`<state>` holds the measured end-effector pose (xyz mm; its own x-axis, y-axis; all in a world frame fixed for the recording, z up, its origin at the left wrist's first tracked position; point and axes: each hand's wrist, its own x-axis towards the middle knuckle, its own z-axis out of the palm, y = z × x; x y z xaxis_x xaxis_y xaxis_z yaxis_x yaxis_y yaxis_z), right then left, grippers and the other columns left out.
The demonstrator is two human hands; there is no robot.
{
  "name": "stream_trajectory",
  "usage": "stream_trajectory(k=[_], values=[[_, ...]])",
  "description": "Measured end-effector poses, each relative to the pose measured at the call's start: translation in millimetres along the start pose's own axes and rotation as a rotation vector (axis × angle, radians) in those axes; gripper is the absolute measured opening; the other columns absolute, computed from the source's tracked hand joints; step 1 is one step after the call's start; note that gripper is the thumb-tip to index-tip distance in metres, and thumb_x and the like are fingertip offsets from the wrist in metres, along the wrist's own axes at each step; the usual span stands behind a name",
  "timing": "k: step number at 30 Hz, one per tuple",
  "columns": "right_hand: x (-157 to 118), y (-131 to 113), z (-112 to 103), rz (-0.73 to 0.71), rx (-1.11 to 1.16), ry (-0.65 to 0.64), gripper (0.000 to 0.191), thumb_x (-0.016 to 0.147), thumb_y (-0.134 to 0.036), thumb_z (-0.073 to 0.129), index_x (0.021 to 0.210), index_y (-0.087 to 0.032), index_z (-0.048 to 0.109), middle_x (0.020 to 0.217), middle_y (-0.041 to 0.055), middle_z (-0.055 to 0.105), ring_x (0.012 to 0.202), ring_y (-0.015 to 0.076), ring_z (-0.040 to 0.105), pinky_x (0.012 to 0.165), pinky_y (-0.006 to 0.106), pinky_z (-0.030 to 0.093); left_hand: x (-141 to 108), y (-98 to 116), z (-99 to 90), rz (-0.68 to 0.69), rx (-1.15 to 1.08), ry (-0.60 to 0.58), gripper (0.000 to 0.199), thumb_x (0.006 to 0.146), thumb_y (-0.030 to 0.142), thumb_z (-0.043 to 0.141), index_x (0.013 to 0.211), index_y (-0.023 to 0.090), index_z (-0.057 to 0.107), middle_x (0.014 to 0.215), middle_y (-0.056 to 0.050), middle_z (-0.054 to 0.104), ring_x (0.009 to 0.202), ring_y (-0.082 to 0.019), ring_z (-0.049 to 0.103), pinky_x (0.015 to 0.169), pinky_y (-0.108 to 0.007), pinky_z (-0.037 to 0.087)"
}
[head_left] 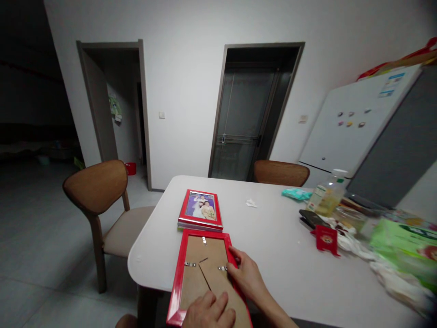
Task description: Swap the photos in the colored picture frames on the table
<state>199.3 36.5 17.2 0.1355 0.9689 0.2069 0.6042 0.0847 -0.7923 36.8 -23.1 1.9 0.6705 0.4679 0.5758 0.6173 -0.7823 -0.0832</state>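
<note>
A red picture frame (178, 278) lies face down, its near end past the table's front edge. Its brown backing board (194, 291) shows metal turn clips on three sides and a thin dark slot. My right hand (247, 275) is closed on the frame's right edge, with the thumb at the right-hand clip (222, 268). Bent fingers of my left hand (209, 312) press on the lower part of the backing; the picture's bottom border cuts off the rest of it. Just beyond, a second red frame (201, 209) with a photo of people lies face up on a stack.
On the white table (273, 259) are a crumpled tissue (251, 203), a teal packet (296, 194), a bottle of yellowish liquid (327, 193), a dark phone-like object (310, 218), a red card (327, 239) and a green tissue pack (406, 246). Chairs (99, 191) stand left and behind.
</note>
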Motion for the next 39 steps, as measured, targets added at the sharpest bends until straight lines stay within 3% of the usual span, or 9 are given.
stream_trajectory(k=[5, 8, 10, 14, 17, 29, 32, 36, 39], values=[[10.8, 2.9, 5.8, -0.137, -0.294, 0.035, 0.037, 0.065, -0.017, 0.042, 0.098, -0.012, 0.058, 0.094, 0.0105, 0.059, 0.090, 0.0207, 0.052, 0.084, 0.031, 0.037, 19.2, -3.9, -17.0, -0.088, -0.178, -0.244, 0.023, 0.068, 0.019, 0.055, 0.091, 0.021, 0.054, 0.107, -0.003, 0.059, 0.078, -0.021, 0.055, 0.065, -0.030, 0.048], [15.9, 3.6, 8.1, -0.155, -0.376, 0.043, 0.037, 0.067, -0.016, 0.040, 0.100, -0.012, 0.057, 0.104, 0.0126, 0.054, 0.096, 0.0217, 0.048, 0.087, 0.032, 0.034, 24.0, -13.7, -28.2, -0.190, -0.373, -0.309, 0.035, 0.063, 0.018, 0.060, 0.097, 0.022, 0.053, 0.109, -0.002, 0.058, 0.087, -0.022, 0.053, 0.075, -0.034, 0.046], [17.6, 3.9, 8.5, -0.166, -0.399, 0.023, 0.039, 0.066, -0.014, 0.041, 0.102, -0.012, 0.057, 0.113, 0.0138, 0.049, 0.102, 0.0224, 0.045, 0.089, 0.032, 0.033, 22.0, -28.7, -32.4, -0.315, -0.478, -0.252, 0.039, 0.063, 0.020, 0.060, 0.101, 0.022, 0.053, 0.110, -0.004, 0.057, 0.095, -0.023, 0.051, 0.084, -0.036, 0.041], [18.6, -1.8, 5.1, -0.214, -0.379, -0.092, 0.039, 0.061, -0.013, 0.045, 0.098, -0.014, 0.059, 0.120, 0.0120, 0.043, 0.106, 0.0224, 0.043, 0.091, 0.031, 0.031, 11.7, -69.6, -27.2, -0.701, -0.521, -0.006, 0.044, 0.067, 0.019, 0.053, 0.111, 0.015, 0.049, 0.118, -0.011, 0.050, 0.110, -0.024, 0.043, 0.095, -0.039, 0.031], [20.1, -9.9, 1.5, -0.236, -0.371, -0.167, 0.035, 0.060, -0.011, 0.045, 0.090, -0.017, 0.063, 0.118, 0.0099, 0.045, 0.106, 0.0217, 0.043, 0.089, 0.029, 0.033, 4.4, -88.5, -15.3, -0.850, -0.590, 0.033, 0.044, 0.067, 0.019, 0.051, 0.111, 0.014, 0.050, 0.120, -0.011, 0.049, 0.112, -0.024, 0.041, 0.097, -0.037, 0.028], [19.2, -25.4, 6.0, -0.219, -0.490, -0.101, 0.027, 0.072, -0.018, 0.044, 0.089, -0.020, 0.065, 0.108, 0.0074, 0.054, 0.097, 0.0206, 0.046, 0.083, 0.029, 0.033, -0.5, -85.6, -5.4, -0.848, -0.432, -0.057, 0.050, 0.067, 0.016, 0.043, 0.117, 0.009, 0.043, 0.123, -0.011, 0.046, 0.113, -0.019, 0.040, 0.097, -0.029, 0.028], [14.6, -43.9, 20.8, -0.292, -0.459, -0.091, 0.024, 0.073, -0.020, 0.046, 0.089, -0.020, 0.064, 0.107, 0.0076, 0.055, 0.100, 0.0210, 0.044, 0.085, 0.030, 0.031, -1.9, -85.9, -2.9, -0.834, -0.404, -0.054, 0.050, 0.067, 0.015, 0.042, 0.117, 0.008, 0.043, 0.122, -0.012, 0.046, 0.112, -0.020, 0.041, 0.096, -0.030, 0.029], [14.2, -61.8, 49.0, -0.414, -0.400, -0.266, 0.020, 0.075, -0.023, 0.046, 0.076, -0.019, 0.065, 0.083, 0.0052, 0.059, 0.082, 0.0161, 0.050, 0.076, 0.025, 0.034, -3.2, -88.1, 1.1, -0.816, -0.411, -0.020, 0.048, 0.069, 0.017, 0.042, 0.117, 0.008, 0.043, 0.120, -0.013, 0.048, 0.111, -0.020, 0.043, 0.096, -0.031, 0.031], [18.2, -63.4, 66.6, -0.440, -0.392, -0.253, 0.018, 0.074, -0.021, 0.047, 0.072, -0.018, 0.064, 0.076, 0.0048, 0.057, 0.075, 0.0148, 0.049, 0.071, 0.024, 0.034, -3.4, -89.9, 2.9, -0.805, -0.421, -0.007, 0.046, 0.071, 0.020, 0.042, 0.115, 0.008, 0.044, 0.118, -0.013, 0.049, 0.110, -0.020, 0.044, 0.095, -0.032, 0.032]])
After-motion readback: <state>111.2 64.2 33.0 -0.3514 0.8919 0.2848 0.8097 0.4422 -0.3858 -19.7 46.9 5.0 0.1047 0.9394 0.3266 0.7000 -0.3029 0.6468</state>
